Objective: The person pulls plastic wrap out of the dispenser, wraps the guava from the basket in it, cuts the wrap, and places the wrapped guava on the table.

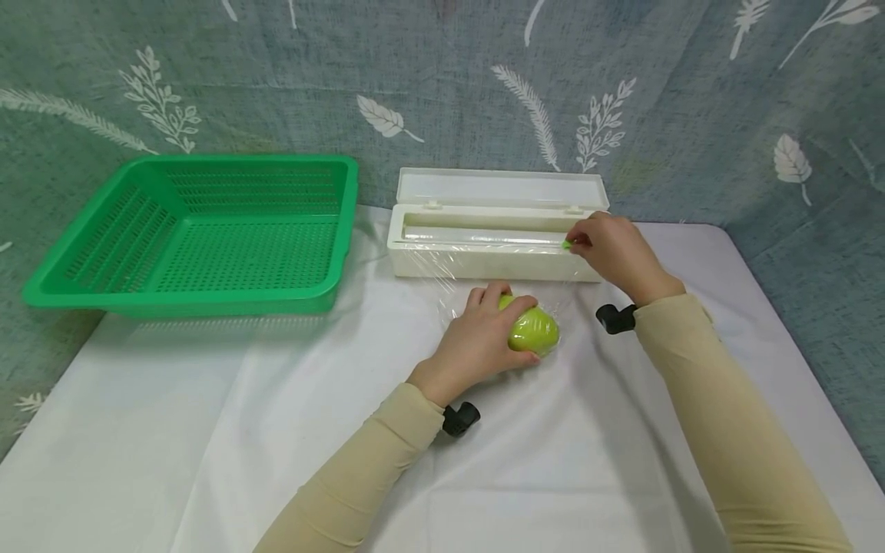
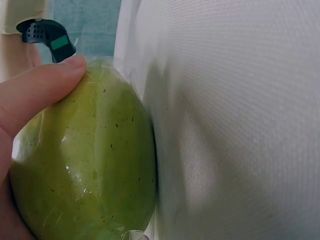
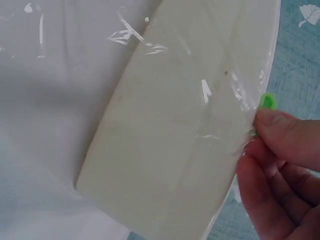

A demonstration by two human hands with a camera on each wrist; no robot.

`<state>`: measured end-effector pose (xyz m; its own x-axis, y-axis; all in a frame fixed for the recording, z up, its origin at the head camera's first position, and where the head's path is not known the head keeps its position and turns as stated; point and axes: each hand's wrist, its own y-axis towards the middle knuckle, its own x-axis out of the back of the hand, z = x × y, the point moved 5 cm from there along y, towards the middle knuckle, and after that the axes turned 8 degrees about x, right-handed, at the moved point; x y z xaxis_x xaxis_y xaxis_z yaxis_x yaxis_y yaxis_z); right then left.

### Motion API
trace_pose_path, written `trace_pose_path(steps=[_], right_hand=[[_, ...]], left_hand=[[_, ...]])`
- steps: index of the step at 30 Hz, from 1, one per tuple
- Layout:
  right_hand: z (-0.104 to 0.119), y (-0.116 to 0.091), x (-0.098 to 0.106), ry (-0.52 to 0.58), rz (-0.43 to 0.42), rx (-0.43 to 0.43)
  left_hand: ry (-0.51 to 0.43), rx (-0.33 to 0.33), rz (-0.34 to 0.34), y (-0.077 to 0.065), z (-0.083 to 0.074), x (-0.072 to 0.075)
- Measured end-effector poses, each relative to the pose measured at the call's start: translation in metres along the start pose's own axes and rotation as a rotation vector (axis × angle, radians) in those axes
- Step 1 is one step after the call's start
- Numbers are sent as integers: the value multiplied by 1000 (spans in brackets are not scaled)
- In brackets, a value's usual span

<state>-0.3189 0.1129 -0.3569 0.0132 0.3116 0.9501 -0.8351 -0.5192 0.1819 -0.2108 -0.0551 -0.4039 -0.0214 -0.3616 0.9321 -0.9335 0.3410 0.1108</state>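
Observation:
On the white cloth, my left hand (image 1: pixel 477 338) grips a yellow-green fruit (image 1: pixel 534 332), its thumb and fingers spread around it. Seen from the left wrist, the fruit (image 2: pixel 95 155) has dark specks and clear film over its skin; its exact kind is unclear. Clear plastic wrap (image 1: pixel 432 269) stretches from the fruit back to a white wrap dispenser box (image 1: pixel 484 265) with a raised lid. At the right end of the box's front edge, my right hand (image 1: pixel 615 250) pinches a small green slider cutter (image 3: pixel 267 101) between thumb and fingers. The film lies over the box front.
A green plastic basket (image 1: pixel 332 288) with perforated walls stands at the left, behind the left forearm. Behind the table hangs a blue-grey leaf-patterned cloth (image 1: pixel 449 84). The box lid (image 1: pixel 501 187) leans back close to that cloth.

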Motion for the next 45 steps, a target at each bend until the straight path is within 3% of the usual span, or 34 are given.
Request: trace_pose_path(steps=[25, 45], right_hand=[[9, 6, -4, -53, -4, 13], [18, 8, -7, -27, 6, 0]], left_hand=[[2, -5, -7, -1, 1, 0], [-7, 10, 4, -4, -1, 3]])
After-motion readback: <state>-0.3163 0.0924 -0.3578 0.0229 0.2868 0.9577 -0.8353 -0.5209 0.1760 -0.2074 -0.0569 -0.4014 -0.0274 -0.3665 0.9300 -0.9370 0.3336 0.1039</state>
